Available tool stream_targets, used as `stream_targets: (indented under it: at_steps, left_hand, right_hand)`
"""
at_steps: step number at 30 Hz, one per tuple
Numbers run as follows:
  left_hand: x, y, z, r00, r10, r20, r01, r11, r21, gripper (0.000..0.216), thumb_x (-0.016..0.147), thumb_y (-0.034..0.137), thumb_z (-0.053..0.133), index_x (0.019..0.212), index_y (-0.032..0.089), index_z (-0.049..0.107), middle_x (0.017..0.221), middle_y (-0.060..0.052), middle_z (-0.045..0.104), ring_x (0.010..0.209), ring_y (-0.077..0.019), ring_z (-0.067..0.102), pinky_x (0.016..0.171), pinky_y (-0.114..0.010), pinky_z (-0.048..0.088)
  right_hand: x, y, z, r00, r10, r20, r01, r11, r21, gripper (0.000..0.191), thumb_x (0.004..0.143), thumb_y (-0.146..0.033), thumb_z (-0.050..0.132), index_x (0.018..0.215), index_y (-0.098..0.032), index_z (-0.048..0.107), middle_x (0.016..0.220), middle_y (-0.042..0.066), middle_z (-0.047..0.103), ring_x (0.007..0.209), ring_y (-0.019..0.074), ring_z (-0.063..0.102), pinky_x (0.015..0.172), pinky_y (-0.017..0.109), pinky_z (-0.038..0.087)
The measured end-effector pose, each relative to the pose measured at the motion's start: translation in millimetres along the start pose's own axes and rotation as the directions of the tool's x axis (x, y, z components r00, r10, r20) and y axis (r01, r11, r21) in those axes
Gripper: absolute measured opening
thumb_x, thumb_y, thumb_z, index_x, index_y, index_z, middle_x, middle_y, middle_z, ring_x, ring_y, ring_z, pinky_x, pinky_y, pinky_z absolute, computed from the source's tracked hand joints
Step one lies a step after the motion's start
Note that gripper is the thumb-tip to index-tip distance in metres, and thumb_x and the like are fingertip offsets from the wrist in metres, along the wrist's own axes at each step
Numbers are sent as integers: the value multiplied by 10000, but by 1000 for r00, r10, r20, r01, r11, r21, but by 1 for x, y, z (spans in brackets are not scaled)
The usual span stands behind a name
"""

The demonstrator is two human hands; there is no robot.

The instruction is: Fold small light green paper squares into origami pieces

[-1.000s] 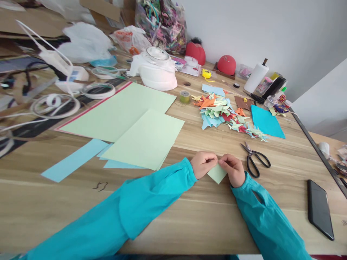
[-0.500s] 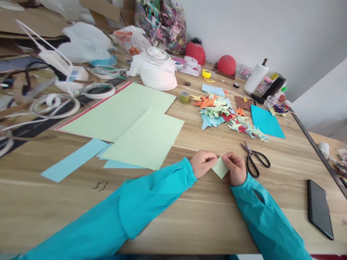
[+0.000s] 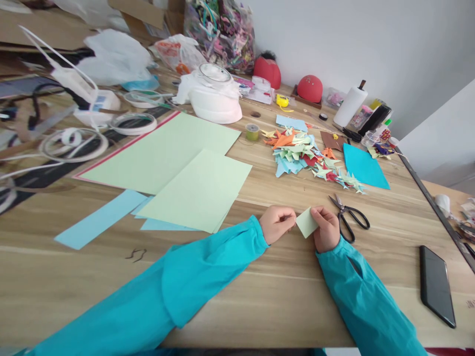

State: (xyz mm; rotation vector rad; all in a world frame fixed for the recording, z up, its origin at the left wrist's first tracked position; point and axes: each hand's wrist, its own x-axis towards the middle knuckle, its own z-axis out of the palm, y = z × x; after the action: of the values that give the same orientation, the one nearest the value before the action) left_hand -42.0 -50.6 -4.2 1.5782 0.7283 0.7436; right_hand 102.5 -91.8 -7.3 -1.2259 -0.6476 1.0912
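Observation:
A small square of pale green paper (image 3: 307, 223) is held up above the table between my two hands. My right hand (image 3: 326, 228) pinches its upper right side, thumb on the near face. My left hand (image 3: 277, 224) is closed, its thumb and fingertips meeting at the square's left corner. Just right of my right hand lie black-handled scissors (image 3: 349, 216), blades slightly apart. Beyond the hands is a pile of folded paper shapes (image 3: 297, 151) in green, orange, blue and red. Large pale green sheets (image 3: 202, 190) lie to the left, over light blue paper.
A light blue strip (image 3: 100, 220) lies at left, and a black phone (image 3: 438, 284) at right. Behind the folded pile stand a thread spool (image 3: 252, 132) and a turquoise sheet (image 3: 365, 165). Cables, rolls and plastic bags (image 3: 115, 57) crowd the back left.
The green square has turned and moved slightly right and up with my right hand. Less of it is covered by my left fingers, which have hardly moved.

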Motion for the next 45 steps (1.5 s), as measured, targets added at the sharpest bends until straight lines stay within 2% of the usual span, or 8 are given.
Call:
stream_targets:
  at_steps: [10,16,19,22,25,28,39,45]
  left_hand:
    - [-1,-1,-2,1000,23,-8,-23,1000,-18,175,674,226,453,533,141,512,446,26,462,420,-80,409,428,-202,311]
    - [-1,-7,-3,998,62,-27,-63,998,-31,159,633,174,425,500,146,507,426,28,440,408,-78,395,418,-201,292]
    - [0,-6,-2,996,40,-80,-44,997,-55,181,675,217,435,518,149,495,422,29,440,413,-83,400,424,-205,303]
    - [0,-4,-1,991,61,-115,-62,998,-3,247,724,300,473,528,151,477,431,38,405,431,-79,371,430,-208,284]
    - [0,-1,-1,992,89,-95,-81,993,85,279,738,345,511,544,147,482,457,50,361,457,-73,332,439,-206,262]
    - [1,0,0,995,91,-50,-85,990,116,254,748,328,514,574,143,508,488,46,381,481,-76,341,459,-207,274]
    - [-1,3,1,994,99,-38,-93,987,129,203,741,280,511,597,139,539,516,37,411,494,-83,360,476,-212,283]
    - [0,-2,1,986,157,-54,-149,980,135,213,751,277,499,605,137,563,537,25,431,514,-91,378,493,-221,290]
  right_hand:
    - [-1,0,0,1000,2,21,-2,1000,-14,243,567,-362,725,567,-165,583,492,-24,549,442,96,452,437,228,337]
    - [2,2,-3,1000,-11,-12,11,1000,3,254,587,-377,712,582,-176,557,499,-28,556,442,105,468,453,238,360]
    - [3,6,-7,997,-43,65,47,997,-69,237,629,-370,698,597,-173,569,522,-25,560,467,101,469,462,228,349]
    - [1,8,-9,987,-73,141,94,984,-151,217,668,-366,678,627,-174,583,541,-23,561,488,99,464,469,223,338]
    - [-3,6,-8,977,-91,193,134,965,-227,221,676,-382,668,637,-179,589,544,-23,554,489,100,450,468,228,333]
    - [-7,2,-5,966,-107,236,175,941,-289,223,678,-391,659,637,-181,598,547,-22,545,494,99,436,473,230,334]
    - [-7,0,-4,951,-118,286,208,928,-310,190,700,-370,638,659,-188,605,570,-21,551,508,101,441,485,232,339]
    - [-9,-2,-3,953,-78,294,178,927,-330,212,690,-385,641,646,-184,590,547,-26,532,486,95,420,466,229,321]
